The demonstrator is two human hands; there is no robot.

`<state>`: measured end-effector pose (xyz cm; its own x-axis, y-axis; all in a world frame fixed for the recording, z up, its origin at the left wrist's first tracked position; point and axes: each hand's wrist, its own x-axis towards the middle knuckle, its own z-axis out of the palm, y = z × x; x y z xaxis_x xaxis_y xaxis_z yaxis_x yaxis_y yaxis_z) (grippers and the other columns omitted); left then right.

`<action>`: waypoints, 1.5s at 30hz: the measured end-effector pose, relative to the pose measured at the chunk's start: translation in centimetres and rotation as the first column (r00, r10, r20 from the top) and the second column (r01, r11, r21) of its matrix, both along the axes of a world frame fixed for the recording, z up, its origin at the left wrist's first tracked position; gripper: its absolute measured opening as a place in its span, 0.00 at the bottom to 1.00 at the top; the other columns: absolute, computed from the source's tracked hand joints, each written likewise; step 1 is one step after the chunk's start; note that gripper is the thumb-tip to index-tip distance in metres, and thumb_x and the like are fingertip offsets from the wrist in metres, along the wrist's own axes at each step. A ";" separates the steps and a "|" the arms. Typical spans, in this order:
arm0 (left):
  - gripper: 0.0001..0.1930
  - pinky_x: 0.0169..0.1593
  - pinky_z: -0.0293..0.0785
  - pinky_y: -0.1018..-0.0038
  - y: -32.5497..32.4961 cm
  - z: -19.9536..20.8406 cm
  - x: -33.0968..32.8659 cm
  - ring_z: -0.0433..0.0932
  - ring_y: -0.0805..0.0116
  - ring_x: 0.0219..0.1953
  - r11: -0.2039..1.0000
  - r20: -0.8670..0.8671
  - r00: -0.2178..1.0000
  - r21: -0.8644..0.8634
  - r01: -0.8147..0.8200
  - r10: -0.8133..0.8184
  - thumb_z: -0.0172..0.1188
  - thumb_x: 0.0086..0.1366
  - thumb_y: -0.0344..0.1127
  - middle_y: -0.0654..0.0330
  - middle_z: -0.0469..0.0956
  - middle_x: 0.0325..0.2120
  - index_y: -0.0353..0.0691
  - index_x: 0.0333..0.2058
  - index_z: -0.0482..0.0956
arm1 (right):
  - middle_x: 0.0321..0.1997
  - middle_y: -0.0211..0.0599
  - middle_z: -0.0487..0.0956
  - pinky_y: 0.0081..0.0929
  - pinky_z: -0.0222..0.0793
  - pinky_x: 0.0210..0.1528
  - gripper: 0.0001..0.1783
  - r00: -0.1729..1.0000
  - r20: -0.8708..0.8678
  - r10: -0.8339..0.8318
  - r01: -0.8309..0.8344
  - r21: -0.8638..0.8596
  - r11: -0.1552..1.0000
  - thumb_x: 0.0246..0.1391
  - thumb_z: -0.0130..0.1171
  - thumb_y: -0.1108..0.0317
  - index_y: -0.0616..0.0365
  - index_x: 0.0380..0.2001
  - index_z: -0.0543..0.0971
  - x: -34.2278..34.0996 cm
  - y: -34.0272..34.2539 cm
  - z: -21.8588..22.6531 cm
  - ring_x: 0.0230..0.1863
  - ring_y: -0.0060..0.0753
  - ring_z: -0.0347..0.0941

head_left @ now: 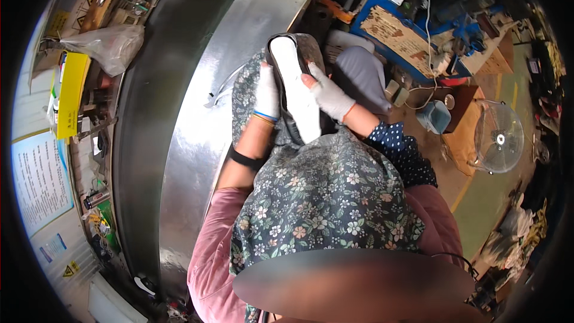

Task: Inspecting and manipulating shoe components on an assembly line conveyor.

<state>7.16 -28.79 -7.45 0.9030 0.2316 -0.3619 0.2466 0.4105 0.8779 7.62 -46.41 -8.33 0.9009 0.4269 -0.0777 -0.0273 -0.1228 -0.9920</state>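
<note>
On my lap, over the flowered apron (pixel 323 203), lies a dark shoe (pixel 276 43) with a long white sole-shaped piece (pixel 293 84) along its upward side. Pressed against its left edge is my left hand (pixel 267 93), in a white glove with bare fingertips. My right hand (pixel 330 97), gloved the same way, grips the right edge, its thumb and fingertips close to the white piece. Between the two hands the shoe points away from me. The fingers under it are hidden.
A dark conveyor belt (pixel 140 143) with a shiny metal border (pixel 194 137) runs along my left. Beyond it are a yellow box (pixel 73 93) and a plastic bag (pixel 110 48). To the right stand a blue-edged worktable (pixel 391 33), a blue bin (pixel 433 118) and a round fan (pixel 500 137).
</note>
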 end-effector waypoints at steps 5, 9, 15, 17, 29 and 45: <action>0.19 0.33 0.77 0.54 1.2 -0.1 -1.5 0.81 0.47 0.25 -0.068 -0.173 0.985 0.983 0.170 -0.029 0.46 0.69 0.49 0.47 0.81 0.22 0.41 0.42 0.77 | 0.63 0.68 0.65 0.45 0.63 0.60 0.37 0.997 0.076 -0.027 0.049 -0.311 0.949 0.65 0.48 0.57 0.65 0.69 0.50 -1.9 3.7 0.5 0.59 0.65 0.68; 0.24 0.39 0.76 0.53 2.5 0.7 -2.2 0.80 0.36 0.32 0.220 -0.078 0.972 0.967 0.127 -0.220 0.43 0.71 0.47 0.36 0.79 0.30 0.34 0.55 0.68 | 0.63 0.68 0.65 0.47 0.66 0.57 0.38 0.992 0.108 -0.059 0.089 -0.302 0.949 0.63 0.50 0.57 0.64 0.69 0.50 -2.1 4.4 1.2 0.56 0.67 0.70; 0.23 0.55 0.70 0.65 0.4 -2.9 -5.1 0.77 0.55 0.51 0.695 0.281 0.959 0.699 -0.170 -0.047 0.41 0.74 0.41 0.41 0.75 0.50 0.30 0.59 0.65 | 0.62 0.66 0.66 0.41 0.59 0.64 0.37 0.963 0.266 -0.049 0.136 -0.321 0.937 0.64 0.48 0.59 0.67 0.69 0.50 -2.2 3.0 0.8 0.63 0.60 0.65; 0.24 0.59 0.66 0.69 0.8 -3.5 -3.6 0.73 0.63 0.54 0.903 0.221 0.975 0.419 -0.091 -0.005 0.39 0.76 0.45 0.50 0.74 0.53 0.33 0.59 0.68 | 0.62 0.66 0.66 0.41 0.58 0.65 0.37 0.956 0.283 -0.076 0.137 -0.201 0.970 0.64 0.48 0.59 0.65 0.69 0.50 -2.3 2.9 0.1 0.64 0.59 0.65; 0.16 0.50 0.69 0.78 2.0 2.5 2.5 0.73 0.75 0.43 0.910 0.142 0.918 0.254 0.329 -0.371 0.55 0.69 0.42 0.64 0.77 0.40 0.39 0.50 0.75 | 0.62 0.42 0.72 0.29 0.58 0.65 0.32 0.993 -0.104 0.050 -0.035 0.140 0.990 0.70 0.37 0.44 0.61 0.59 0.71 5.9 1.7 2.7 0.62 0.36 0.67; 0.30 0.56 0.65 0.78 3.0 -0.6 1.9 0.70 0.74 0.50 0.838 0.139 0.863 0.355 0.413 -0.485 0.54 0.70 0.41 0.65 0.73 0.47 0.36 0.66 0.58 | 0.57 0.34 0.76 0.26 0.55 0.67 0.18 0.967 -0.092 0.237 -0.192 0.344 0.919 0.65 0.45 0.70 0.62 0.55 0.73 7.3 2.1 4.5 0.61 0.28 0.67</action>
<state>9.10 -25.83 -8.08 0.9800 -0.1534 -0.1264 0.1288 0.0059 0.9916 14.95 -44.34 -3.87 0.7763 0.6303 -0.0087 -0.1676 0.1931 -0.9667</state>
